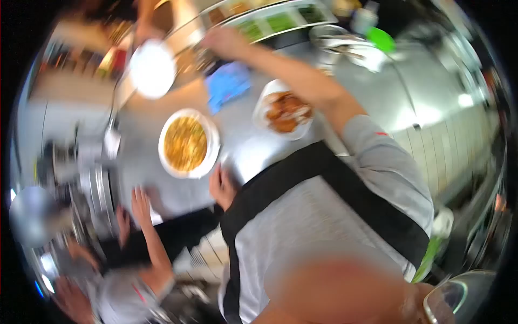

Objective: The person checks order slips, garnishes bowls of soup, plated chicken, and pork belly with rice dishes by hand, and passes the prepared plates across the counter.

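My right hand (225, 43) is stretched out to the far side of the steel counter (243, 154), by small containers and the topping trays (280, 21). Its fingers are smeared, so what they hold is unclear. Near the counter's front edge rests my left hand (221, 188), fingers loosely extended with nothing visible in them. Just beyond it stands a white bowl of yellowish-orange food (185, 143). A white dish of browned, sliced-looking pieces (287, 112) sits under my right forearm. Between them and the trays lies a crumpled blue cloth (227, 85).
Across the counter another person's hand (148, 33) holds a white plate (152, 69). A co-worker's hands (140, 205) are at the counter's edge on the left. At the back right are a metal bowl (326, 35) and a green round item (381, 39).
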A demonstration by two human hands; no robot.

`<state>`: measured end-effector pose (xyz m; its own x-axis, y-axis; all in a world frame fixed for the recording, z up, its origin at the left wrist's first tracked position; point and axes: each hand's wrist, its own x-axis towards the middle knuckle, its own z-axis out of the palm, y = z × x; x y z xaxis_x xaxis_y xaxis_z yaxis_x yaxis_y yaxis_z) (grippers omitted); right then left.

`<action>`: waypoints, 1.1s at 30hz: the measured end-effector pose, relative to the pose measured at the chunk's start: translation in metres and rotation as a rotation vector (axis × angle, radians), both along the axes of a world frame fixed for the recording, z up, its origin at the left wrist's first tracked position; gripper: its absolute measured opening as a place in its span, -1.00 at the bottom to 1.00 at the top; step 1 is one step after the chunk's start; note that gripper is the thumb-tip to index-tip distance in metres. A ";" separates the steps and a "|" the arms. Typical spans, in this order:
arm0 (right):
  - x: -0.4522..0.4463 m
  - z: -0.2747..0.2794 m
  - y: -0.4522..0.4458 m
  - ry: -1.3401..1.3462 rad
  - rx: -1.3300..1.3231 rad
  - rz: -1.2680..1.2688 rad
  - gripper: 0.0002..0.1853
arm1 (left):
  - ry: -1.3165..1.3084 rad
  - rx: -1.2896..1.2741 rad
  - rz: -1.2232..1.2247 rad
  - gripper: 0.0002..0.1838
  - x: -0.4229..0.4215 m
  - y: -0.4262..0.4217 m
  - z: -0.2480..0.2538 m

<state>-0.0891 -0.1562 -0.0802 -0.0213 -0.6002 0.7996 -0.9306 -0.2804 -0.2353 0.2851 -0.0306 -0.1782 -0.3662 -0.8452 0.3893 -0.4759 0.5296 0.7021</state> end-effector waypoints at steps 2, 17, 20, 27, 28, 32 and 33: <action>0.008 0.005 -0.003 -0.228 0.235 -0.010 -0.63 | 0.051 0.171 -0.031 -0.82 0.034 -0.025 -0.092; 0.024 0.043 0.101 -0.346 0.088 0.012 -0.66 | -0.598 0.158 -0.137 -0.54 0.068 -0.282 0.048; 0.042 0.029 0.054 -0.630 0.468 0.283 -0.36 | -0.098 0.430 -0.250 -0.60 0.004 -0.109 -0.014; 0.090 -0.029 -0.085 -0.954 0.908 0.155 -0.01 | 0.244 0.531 -0.329 -0.78 -0.016 0.023 -0.002; 0.091 -0.048 -0.104 -0.937 0.894 0.112 -0.01 | 0.255 0.519 -0.277 -0.80 -0.003 0.024 -0.003; 0.102 -0.099 -0.175 -0.978 1.067 0.125 -0.08 | 0.268 0.409 0.018 -0.84 0.063 0.007 -0.013; 0.105 -0.107 -0.189 -0.942 1.111 0.151 -0.12 | 0.274 0.373 0.100 -0.84 0.077 0.002 -0.014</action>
<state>0.0159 -0.3455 -0.1870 -0.1452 -0.9292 -0.3399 -0.2920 0.3684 -0.8826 0.3619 -0.0286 -0.1921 -0.2018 -0.9717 0.1230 -0.2828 0.1780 0.9425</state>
